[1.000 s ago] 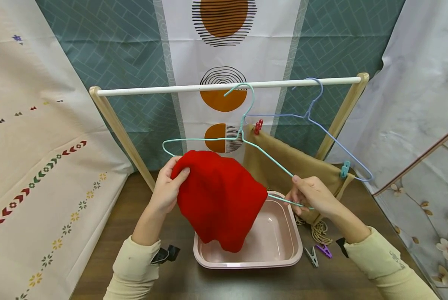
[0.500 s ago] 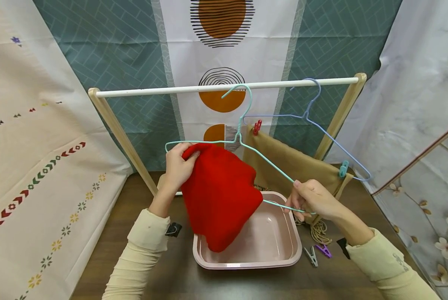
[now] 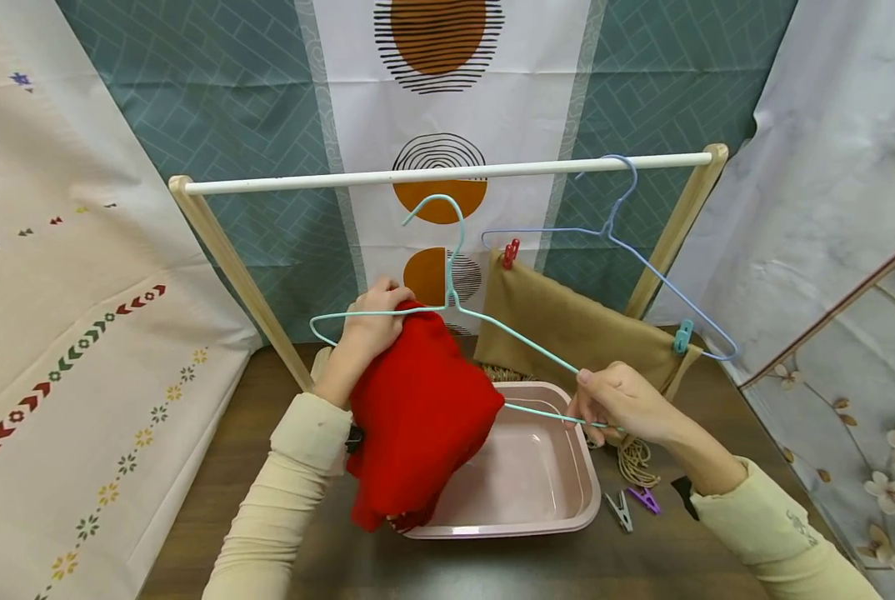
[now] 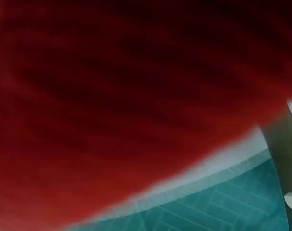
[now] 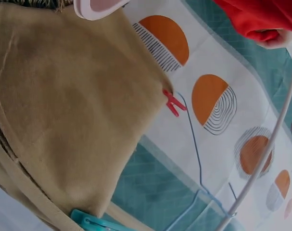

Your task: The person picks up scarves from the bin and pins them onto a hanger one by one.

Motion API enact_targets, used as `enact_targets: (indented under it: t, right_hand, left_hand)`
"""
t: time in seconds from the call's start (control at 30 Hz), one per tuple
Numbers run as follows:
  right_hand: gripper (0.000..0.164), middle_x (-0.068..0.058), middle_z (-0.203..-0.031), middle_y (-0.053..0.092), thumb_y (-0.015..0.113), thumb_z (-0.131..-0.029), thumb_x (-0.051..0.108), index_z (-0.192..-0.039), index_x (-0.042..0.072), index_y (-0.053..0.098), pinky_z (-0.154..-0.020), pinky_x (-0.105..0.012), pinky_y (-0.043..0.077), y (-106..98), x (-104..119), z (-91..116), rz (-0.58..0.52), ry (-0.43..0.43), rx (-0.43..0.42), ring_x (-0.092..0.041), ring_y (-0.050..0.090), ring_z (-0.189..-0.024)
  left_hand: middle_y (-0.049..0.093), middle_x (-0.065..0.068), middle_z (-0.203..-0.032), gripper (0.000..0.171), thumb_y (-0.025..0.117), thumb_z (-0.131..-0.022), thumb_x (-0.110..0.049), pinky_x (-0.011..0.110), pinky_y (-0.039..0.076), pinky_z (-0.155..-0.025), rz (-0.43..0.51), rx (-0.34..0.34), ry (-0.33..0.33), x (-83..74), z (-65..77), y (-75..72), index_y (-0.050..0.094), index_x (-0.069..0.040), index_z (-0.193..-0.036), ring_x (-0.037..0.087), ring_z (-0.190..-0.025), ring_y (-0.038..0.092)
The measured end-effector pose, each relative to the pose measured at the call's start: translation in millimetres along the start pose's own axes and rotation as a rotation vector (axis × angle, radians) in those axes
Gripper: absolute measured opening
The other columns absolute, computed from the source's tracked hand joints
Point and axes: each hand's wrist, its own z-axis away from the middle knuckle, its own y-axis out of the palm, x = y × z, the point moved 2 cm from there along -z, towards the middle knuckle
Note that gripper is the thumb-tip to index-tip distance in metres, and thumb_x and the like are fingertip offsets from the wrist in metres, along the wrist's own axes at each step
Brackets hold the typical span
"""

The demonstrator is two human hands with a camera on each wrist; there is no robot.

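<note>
A mint-green clothes hanger (image 3: 518,335) is held up in front of the rack. My right hand (image 3: 623,404) grips the hanger's right end. My left hand (image 3: 372,329) holds the upper edge of a red cloth (image 3: 425,400), its fingers behind the hanger's left arm. The cloth covers the left stretch of the hanger's lower bar and hangs over the left side of a pink basin (image 3: 526,483). Blurred red cloth (image 4: 102,120) fills most of the left wrist view. In the right wrist view, a corner of the red cloth (image 5: 268,17) shows at top right.
Across the back runs a white rod (image 3: 305,181) on wooden posts. From it hangs a blue hanger (image 3: 657,268) with a tan cloth (image 3: 560,317), pinned by a red clip (image 3: 510,252) and teal clip (image 3: 683,336). Grey (image 3: 620,510) and purple clothespins (image 3: 645,500) lie beside the basin.
My left hand has moved right and up, passing behind the hanger's left arm with the cloth. The hanger's hook has dropped and shifted left. My right hand stays nearly in place.
</note>
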Motion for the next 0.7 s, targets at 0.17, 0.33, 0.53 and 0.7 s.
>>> enact_targets:
  t: [0.17, 0.33, 0.53, 0.7]
  right_hand:
    - [0.050, -0.012, -0.044, 0.052, 0.022, -0.099, 0.000, -0.057, 0.000, 0.049, -0.030, -0.026, 0.032, -2, -1, 0, 0.032, -0.001, -0.077, -0.013, 0.060, -0.056]
    - [0.049, -0.015, -0.046, 0.052, 0.021, -0.099, -0.001, -0.058, -0.002, 0.048, -0.029, -0.029, 0.028, -3, -3, -1, -0.001, -0.008, -0.107, -0.015, 0.051, -0.045]
    - [0.050, -0.018, -0.047, 0.051, 0.020, -0.100, 0.003, -0.058, -0.003, 0.046, -0.029, -0.031, 0.026, -3, -3, -1, -0.029, 0.002, -0.121, -0.009, 0.045, -0.040]
    - [0.049, -0.012, -0.047, 0.054, 0.021, -0.100, 0.003, -0.058, -0.004, 0.046, -0.029, -0.032, 0.027, -1, -2, -3, -0.025, 0.009, -0.123, -0.014, 0.046, -0.040]
  left_hand:
    - [0.054, 0.011, -0.104, 0.020, 0.063, -0.084, -0.010, 0.041, 0.049, -0.073, 0.061, 0.020, 0.012, 5.6, 4.8, -4.0, 0.064, -0.008, -0.104, 0.030, -0.086, 0.058]
    - [0.049, 0.013, -0.117, 0.033, 0.060, -0.087, -0.017, 0.047, 0.048, -0.076, 0.061, 0.035, 0.043, 6.8, 17.1, -12.3, 0.057, -0.009, -0.120, 0.035, -0.092, 0.056]
    - [0.038, 0.020, -0.134, 0.045, 0.056, -0.089, -0.018, 0.052, 0.040, -0.089, 0.055, -0.029, 0.047, 7.3, 36.1, -17.3, 0.047, -0.005, -0.130, 0.042, -0.107, 0.049]
    - [0.042, 0.022, -0.130, 0.045, 0.058, -0.087, -0.016, 0.051, 0.038, -0.092, 0.013, -0.111, 0.097, -1.2, 50.6, -20.3, 0.048, -0.002, -0.128, 0.039, -0.112, 0.044]
